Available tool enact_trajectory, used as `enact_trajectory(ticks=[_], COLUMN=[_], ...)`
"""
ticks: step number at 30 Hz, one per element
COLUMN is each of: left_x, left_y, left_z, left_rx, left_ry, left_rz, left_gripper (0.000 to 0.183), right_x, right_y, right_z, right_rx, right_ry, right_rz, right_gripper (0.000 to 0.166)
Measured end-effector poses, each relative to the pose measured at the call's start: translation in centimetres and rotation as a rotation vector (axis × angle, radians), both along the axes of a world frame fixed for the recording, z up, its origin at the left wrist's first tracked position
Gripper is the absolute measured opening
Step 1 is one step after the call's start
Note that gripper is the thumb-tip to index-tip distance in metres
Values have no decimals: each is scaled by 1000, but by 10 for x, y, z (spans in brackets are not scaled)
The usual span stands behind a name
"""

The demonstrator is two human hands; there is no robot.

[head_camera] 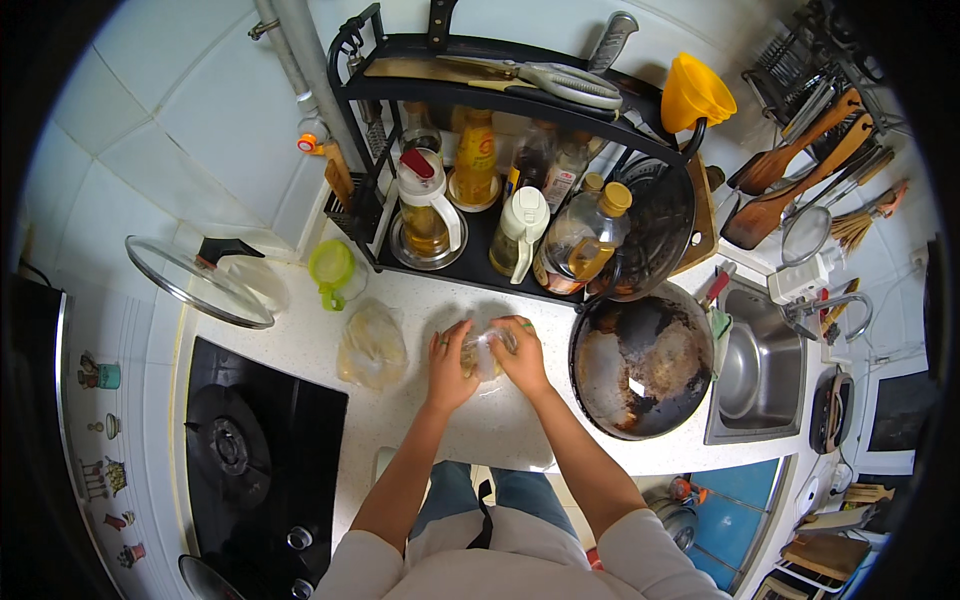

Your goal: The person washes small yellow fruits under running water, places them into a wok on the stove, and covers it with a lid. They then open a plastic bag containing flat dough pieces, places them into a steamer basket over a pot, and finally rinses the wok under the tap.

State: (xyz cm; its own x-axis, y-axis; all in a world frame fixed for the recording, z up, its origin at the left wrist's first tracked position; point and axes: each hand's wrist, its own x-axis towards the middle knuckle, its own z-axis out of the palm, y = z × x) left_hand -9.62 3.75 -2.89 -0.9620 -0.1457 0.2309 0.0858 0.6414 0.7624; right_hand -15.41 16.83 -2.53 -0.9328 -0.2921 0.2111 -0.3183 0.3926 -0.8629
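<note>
On the white speckled counter, both hands are on a clear plastic bag (486, 354) whose contents are hard to make out. My left hand (452, 367) holds its left side, fingers curled over the edge. From the right, my right hand (523, 360) grips the bag near its top, thumb pointing inward. A second knotted plastic bag (373, 346) with pale yellowish contents lies to the left of my left hand, apart from it. A large worn wok (645, 364) sits to the right of my right hand.
Behind the hands stands a black two-tier rack (480, 280) with oil and sauce bottles. A black gas hob (262, 427) and a glass lid (199, 281) are at left, near a green-lidded container (332, 270). A steel sink (757, 360) lies beyond the wok.
</note>
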Motion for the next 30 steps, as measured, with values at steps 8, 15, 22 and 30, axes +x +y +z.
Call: enact_trajectory(ticks=[8, 15, 22, 30], left_x=[-2, -1, 15, 0], left_y=[4, 15, -12, 18], left_z=[-10, -36, -12, -50], left_rx=[47, 612, 159, -197], left_ry=[121, -95, 25, -144], left_rz=[93, 301, 55, 190], left_gripper=[17, 17, 69, 54], right_x=[2, 9, 1, 13], right_y=[-5, -8, 17, -21], right_z=[-4, -20, -1, -33], right_rx=[-183, -572, -235, -1], right_ry=[-16, -501, -323, -57], right_rz=[-43, -161, 123, -44], right_gripper=[5, 10, 38, 22])
